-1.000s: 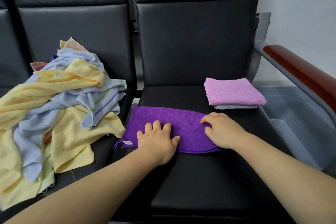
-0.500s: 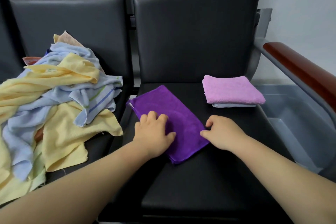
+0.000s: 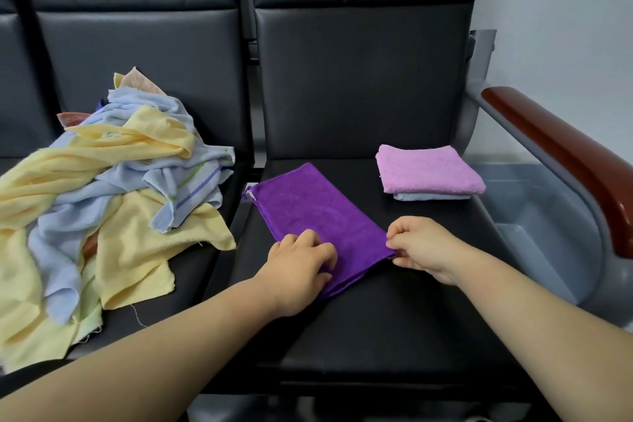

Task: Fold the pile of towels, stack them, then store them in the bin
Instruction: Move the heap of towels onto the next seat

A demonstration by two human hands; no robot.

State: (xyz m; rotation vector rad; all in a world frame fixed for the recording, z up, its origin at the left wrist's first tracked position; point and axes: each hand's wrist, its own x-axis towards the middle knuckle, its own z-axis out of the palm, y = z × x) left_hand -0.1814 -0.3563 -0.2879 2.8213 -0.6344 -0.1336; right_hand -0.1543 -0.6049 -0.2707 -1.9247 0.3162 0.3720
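- On the near seat (image 3: pixel 394 329), a folded purple towel (image 3: pixel 318 212) lies slantwise. The right hand (image 3: pixel 421 247) pinches its corner in its fingers; the left hand (image 3: pixel 298 267) rests on it, fingers bent, grip unclear.
- Behind it, a pink towel (image 3: pixel 428 168) sits on a pale blue towel (image 3: pixel 428 196).
- Leftward lies the loose pile (image 3: pixel 113 188).
- A grey bin (image 3: pixel 534 216) stands beyond the armrest (image 3: pixel 565 154).

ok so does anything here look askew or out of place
The purple towel lies slanted across the seat, not square with the folded stack behind it. The left hand rests on its near end and the right hand pinches a corner.
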